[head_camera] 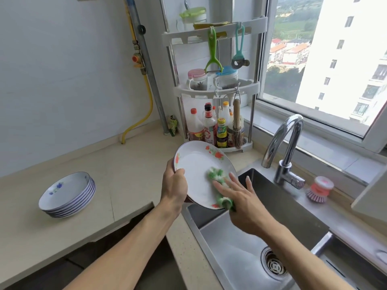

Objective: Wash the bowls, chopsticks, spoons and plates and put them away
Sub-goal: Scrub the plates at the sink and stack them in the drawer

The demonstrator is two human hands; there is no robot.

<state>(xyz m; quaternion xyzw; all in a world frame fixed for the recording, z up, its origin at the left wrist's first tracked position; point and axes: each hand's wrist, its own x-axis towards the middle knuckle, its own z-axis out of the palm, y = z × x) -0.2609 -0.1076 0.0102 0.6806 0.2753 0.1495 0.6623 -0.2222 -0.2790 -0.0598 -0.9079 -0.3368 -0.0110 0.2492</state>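
My left hand grips the left rim of a white plate with red flowers, held tilted above the sink's left edge. My right hand presses a green and white cloth flat against the plate's face, fingers spread over it. A stack of several white plates with blue flowers rests on the counter to the left. No bowls, chopsticks or spoons are in view.
The steel sink with its drain lies below my hands, the curved faucet behind it. A pink dish brush sits on the sink ledge. A white rack with bottles and jars stands in the corner.
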